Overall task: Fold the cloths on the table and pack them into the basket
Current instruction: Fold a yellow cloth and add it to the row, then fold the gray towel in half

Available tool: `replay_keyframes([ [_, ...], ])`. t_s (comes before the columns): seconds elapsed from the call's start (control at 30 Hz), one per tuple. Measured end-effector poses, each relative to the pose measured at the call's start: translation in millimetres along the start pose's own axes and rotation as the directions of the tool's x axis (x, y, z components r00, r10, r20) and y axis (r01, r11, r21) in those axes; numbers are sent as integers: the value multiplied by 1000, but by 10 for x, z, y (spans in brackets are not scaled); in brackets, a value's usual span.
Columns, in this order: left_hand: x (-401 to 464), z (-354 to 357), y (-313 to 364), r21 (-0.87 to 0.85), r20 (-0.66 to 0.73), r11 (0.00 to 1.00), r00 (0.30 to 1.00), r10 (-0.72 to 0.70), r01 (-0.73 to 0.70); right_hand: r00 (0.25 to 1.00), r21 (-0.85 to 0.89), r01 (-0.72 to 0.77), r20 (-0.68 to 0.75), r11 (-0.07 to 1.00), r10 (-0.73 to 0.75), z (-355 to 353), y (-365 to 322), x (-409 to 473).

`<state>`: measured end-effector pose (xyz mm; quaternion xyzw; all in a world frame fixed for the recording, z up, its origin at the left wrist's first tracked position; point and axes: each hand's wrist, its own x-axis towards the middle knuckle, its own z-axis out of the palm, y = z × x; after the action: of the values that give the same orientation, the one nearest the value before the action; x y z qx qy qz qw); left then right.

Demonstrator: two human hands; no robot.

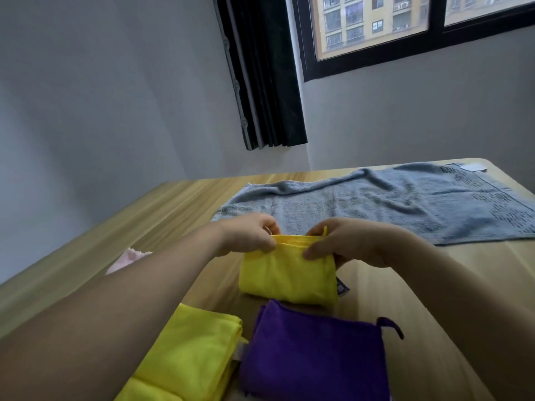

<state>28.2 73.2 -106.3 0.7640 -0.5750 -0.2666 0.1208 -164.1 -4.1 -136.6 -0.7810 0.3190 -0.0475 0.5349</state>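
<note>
1. Now, from the head view, we see both of our bare hands meeting at the far edge of a folded yellow cloth (pixel 286 273) that lies on the wooden table (pixel 179 204).
2. Our left hand (pixel 249 235) pinches the cloth's top left corner: thumb and fingers are pressed together on the fabric, not spread.
3. Our right hand (pixel 347 244) pinches the top right corner the same way, its fingers curled and closed on the edge; a small yellow loop sticks up beside its fingertips.
4. A dark label hangs at the cloth's right side.
5. Nearer to us, a second yellow cloth (pixel 191 351) and a purple cloth (pixel 312 354) lie folded side by side, touching; the purple one has a hanging loop at its right corner.
6. Beyond our hands, a grey towel (pixel 390 201) lies spread flat.
7. A pink cloth (pixel 127 259) peeks out behind our left forearm.
</note>
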Motion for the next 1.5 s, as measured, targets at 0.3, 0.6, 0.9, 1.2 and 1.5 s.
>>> replay_keyframes([
  [0.3,-137,-284,-679,-68,-360,997,933,11,-38,997,50,-76,-24,996,78,494,-318,408],
  [0.6,-198,85,-996,601,-259,782,966,-5,165,995,-477,-67,37,876,96,832,-416,588],
  [0.9,22,216,-395,413,-297,911,944,143,-8,844,-557,-181,-511,811,-163,88,309,416],
  [1.2,587,670,60,558,-286,822,956,64,112,725,-604,-355,-660,714,-198,-149,899,263],
  [1.5,752,676,198,393,-305,918,949,81,48,654,-605,-228,-675,762,-340,-250,887,288],
])
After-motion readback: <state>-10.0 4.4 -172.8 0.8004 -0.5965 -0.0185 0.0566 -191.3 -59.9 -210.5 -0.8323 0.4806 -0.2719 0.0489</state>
